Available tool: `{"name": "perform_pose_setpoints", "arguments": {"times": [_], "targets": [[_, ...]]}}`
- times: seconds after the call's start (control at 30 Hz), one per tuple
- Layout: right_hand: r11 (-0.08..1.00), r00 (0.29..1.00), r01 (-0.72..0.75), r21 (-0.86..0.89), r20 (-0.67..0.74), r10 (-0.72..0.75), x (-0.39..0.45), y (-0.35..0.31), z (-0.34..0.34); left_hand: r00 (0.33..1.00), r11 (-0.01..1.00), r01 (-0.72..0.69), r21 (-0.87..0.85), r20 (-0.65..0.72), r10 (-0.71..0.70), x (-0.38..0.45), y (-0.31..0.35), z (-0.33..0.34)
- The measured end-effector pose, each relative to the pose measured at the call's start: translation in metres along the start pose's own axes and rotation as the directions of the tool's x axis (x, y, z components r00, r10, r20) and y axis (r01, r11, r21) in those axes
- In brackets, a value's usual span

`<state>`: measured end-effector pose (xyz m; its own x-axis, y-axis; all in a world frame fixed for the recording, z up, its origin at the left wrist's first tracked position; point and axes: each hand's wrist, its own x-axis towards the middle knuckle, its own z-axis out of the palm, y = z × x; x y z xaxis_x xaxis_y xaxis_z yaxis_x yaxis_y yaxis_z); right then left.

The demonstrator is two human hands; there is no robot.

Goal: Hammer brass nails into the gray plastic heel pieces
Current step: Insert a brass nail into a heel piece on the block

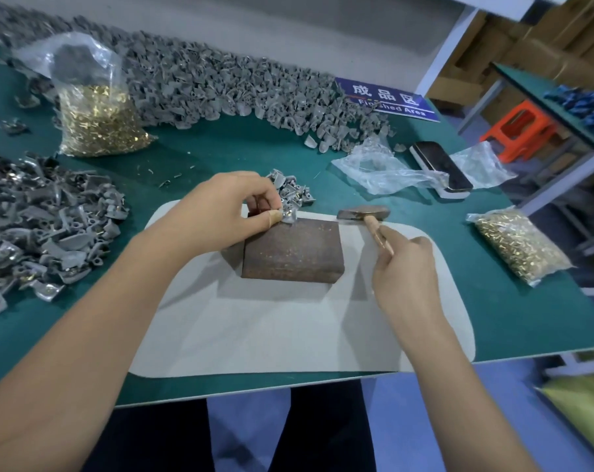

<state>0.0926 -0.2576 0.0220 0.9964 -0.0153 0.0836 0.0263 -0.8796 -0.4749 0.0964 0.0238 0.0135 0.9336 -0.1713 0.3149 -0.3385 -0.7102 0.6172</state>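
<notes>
Head view: left hand [227,212] pinches a gray heel piece [288,218] on the far left corner of the rusty steel block [290,248]. Right hand [404,267] grips the hammer [363,212], head poised beside the block. Step: seating before striking. Next, likely a short, square blow clear of the fingertips.

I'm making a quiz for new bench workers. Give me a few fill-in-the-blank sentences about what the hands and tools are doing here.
1. The right hand holds the ____ by its wooden handle.
2. The left hand pinches a gray heel piece on the far edge of the rusty ____.
3. The metal block sits on a ____ mat.

Missing words: hammer; block; white
</notes>
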Motion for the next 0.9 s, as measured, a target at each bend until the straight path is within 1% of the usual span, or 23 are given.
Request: {"name": "perform_pose_setpoints", "arguments": {"times": [0.07,0.1,0.13,0.17,0.2,0.23,0.27,0.3,0.37,0.47,0.53,0.57,0.7,0.83,0.9], "targets": [[0.990,0.999,-0.019,-0.142,-0.041,0.013,-0.006,-0.001,0.005,1.000,1.000,0.000,0.010,0.006,0.000,0.000,0.002,0.001],[0.972,0.996,-0.012,-0.234,-0.084,-0.008,-0.008,-0.003,0.005,1.000,1.000,0.004,0.009,0.006,-0.004,0.000,0.004,0.002],[0.966,0.992,0.011,-0.260,-0.121,-0.043,-0.008,-0.006,0.004,1.000,1.000,0.009,0.008,0.002,-0.009,0.000,0.006,0.002],[0.976,0.987,0.050,-0.211,-0.139,-0.081,-0.007,-0.011,0.003,1.000,1.000,0.013,0.005,-0.007,-0.013,-0.001,0.009,0.002],[0.989,0.981,0.117,-0.096,-0.144,-0.130,-0.005,-0.017,0.001,1.000,1.000,0.016,-0.004,-0.024,-0.017,-0.002,0.012,0.001],[0.979,0.971,0.195,0.053,-0.148,-0.186,-0.004,-0.025,0.001,0.998,0.999,0.023,-0.024,-0.051,-0.024,-0.004,0.016,0.001],[0.944,0.959,0.267,0.192,-0.146,-0.241,-0.003,-0.036,0.003,0.995,0.998,0.032,-0.050,-0.089,-0.036,-0.007,0.020,0.000],[0.902,0.945,0.326,0.285,-0.142,-0.296,-0.004,-0.048,0.005,0.990,0.997,0.038,-0.070,-0.132,-0.047,-0.012,0.025,0.000],[0.826,0.909,0.414,0.382,-0.120,-0.399,-0.007,-0.072,0.013,0.974,0.995,0.057,-0.086,-0.216,-0.074,-0.026,0.034,-0.002],[0.763,0.865,0.481,0.431,-0.091,-0.494,-0.009,-0.097,0.032,0.940,0.989,0.124,-0.076,-0.312,-0.142,-0.053,0.034,-0.015],[0.734,0.847,0.474,0.486,-0.023,-0.531,-0.011,-0.114,0.044,0.929,0.984,0.171,-0.040,-0.328,-0.175,-0.072,0.024,-0.031],[0.716,0.827,0.481,0.507,0.009,-0.562,-0.013,-0.123,0.050,0.927,0.981,0.192,-0.006,-0.328,-0.183,-0.083,0.018,-0.039],[0.682,0.759,0.520,0.514,0.087,-0.645,-0.026,-0.160,0.077,0.913,0.963,0.258,0.074,-0.345,-0.218,-0.121,-0.002,-0.067],[0.657,0.694,0.593,0.466,0.119,-0.710,-0.038,-0.189,0.094,0.894,0.951,0.282,0.126,-0.396,-0.212,-0.150,-0.012,-0.086],[0.643,0.654,0.612,0.461,0.162,-0.739,-0.040,-0.200,0.098,0.903,0.935,0.269,0.231,-0.399,-0.161,-0.160,-0.017,-0.098]]}}
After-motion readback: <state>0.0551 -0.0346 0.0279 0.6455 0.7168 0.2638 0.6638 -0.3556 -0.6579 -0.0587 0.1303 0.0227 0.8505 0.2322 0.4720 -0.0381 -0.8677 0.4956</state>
